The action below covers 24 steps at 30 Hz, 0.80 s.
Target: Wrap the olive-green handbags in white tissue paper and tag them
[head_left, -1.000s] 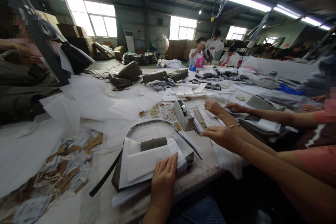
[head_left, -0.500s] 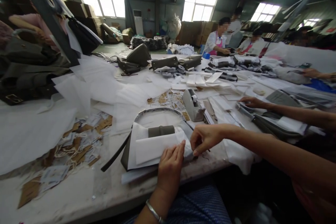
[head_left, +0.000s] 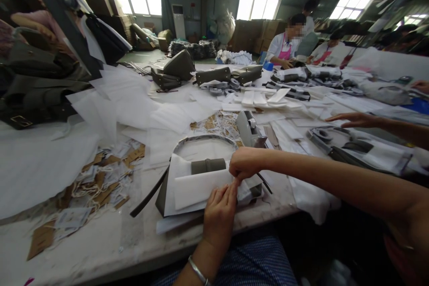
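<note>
An olive bag (head_left: 208,166) lies near the table's front edge, partly wrapped in white paper (head_left: 194,187). Its grey handle arches behind it and a dark strap (head_left: 147,196) trails off to the left. My left hand (head_left: 219,214) rests on the paper's near right part with the fingers stretched flat and together. My right hand (head_left: 246,164) comes in from the right and is curled in a pinch on the paper's right end, just above my left fingertips. Both hands touch the wrapped bag.
A grey tape dispenser (head_left: 246,127) stands just behind the bag. Paper tags with strings (head_left: 107,178) litter the table (head_left: 100,250) to the left, with loose white sheets (head_left: 127,103) beyond. A co-worker's hand (head_left: 351,119) reaches in from the right. Dark bags (head_left: 36,94) pile up at far left.
My right hand has come from the table on the right over to the bag and closed on the paper's end. My left hand has stayed on the paper.
</note>
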### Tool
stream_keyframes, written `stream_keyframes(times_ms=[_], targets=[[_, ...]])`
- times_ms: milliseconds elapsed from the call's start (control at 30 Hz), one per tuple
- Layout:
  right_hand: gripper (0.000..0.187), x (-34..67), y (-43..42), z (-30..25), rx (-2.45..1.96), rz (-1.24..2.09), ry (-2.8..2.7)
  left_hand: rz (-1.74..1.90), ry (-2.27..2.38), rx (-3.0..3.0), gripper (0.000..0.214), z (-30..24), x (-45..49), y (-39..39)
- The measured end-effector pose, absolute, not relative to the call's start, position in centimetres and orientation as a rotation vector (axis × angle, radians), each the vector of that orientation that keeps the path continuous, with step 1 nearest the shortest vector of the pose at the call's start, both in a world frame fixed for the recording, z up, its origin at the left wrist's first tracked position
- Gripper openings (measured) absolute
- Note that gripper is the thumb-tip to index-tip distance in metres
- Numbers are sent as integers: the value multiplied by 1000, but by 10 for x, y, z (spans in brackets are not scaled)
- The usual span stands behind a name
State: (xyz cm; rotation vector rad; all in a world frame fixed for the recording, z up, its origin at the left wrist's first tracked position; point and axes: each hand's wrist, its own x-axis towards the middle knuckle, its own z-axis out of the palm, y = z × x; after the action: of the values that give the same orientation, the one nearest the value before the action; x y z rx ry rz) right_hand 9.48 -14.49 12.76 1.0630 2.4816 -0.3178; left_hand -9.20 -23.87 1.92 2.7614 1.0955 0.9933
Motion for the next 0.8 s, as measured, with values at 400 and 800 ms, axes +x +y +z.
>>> stream_keyframes(times_ms=[400,800], targets=[[19,65,-121,126,1044,-407,2306,1018,1034,2823,32,11,-94,-240],[24,67,-115,126,1146,-354,2319,1100,1016,2807,29,11,-91,-238]])
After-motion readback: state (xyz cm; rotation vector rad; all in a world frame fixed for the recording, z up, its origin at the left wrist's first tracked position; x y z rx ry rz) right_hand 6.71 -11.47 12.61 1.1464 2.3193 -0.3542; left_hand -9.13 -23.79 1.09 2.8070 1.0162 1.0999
